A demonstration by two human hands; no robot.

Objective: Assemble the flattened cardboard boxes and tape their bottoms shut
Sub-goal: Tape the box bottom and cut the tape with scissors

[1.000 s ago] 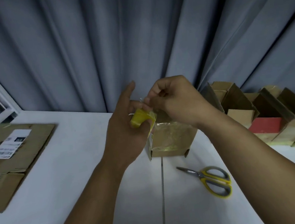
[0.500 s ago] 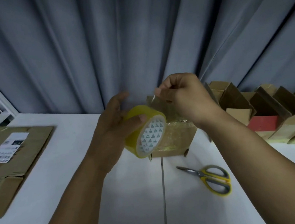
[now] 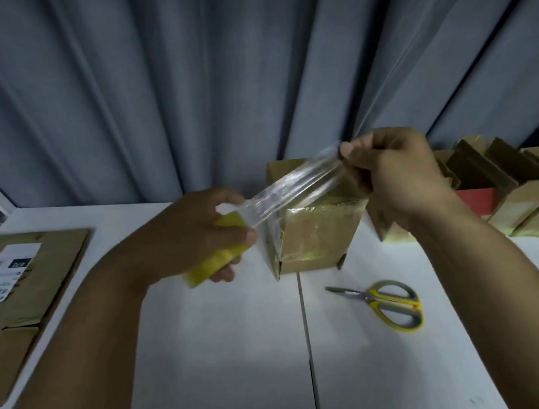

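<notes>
My left hand (image 3: 195,230) grips a yellow roll of clear tape (image 3: 214,264) above the white table. A strip of clear tape (image 3: 292,186) stretches from the roll up and right to my right hand (image 3: 392,174), which pinches its free end. Behind the strip stands a small assembled cardboard box (image 3: 316,236) with shiny tape over its upper face and flaps at its base. The roll's core is hidden behind my left fingers.
Yellow-handled scissors (image 3: 391,304) lie on the table (image 3: 226,355) right of its centre seam. Flattened cardboard with a shipping label (image 3: 17,278) lies at the left. Several assembled boxes (image 3: 505,200), one with a red face, line the right back. Grey curtains hang behind.
My hands have drawn apart, pulling a long strip of tape off the roll. The left hand went down and left, the right hand moved right. The roll has turned edge-on.
</notes>
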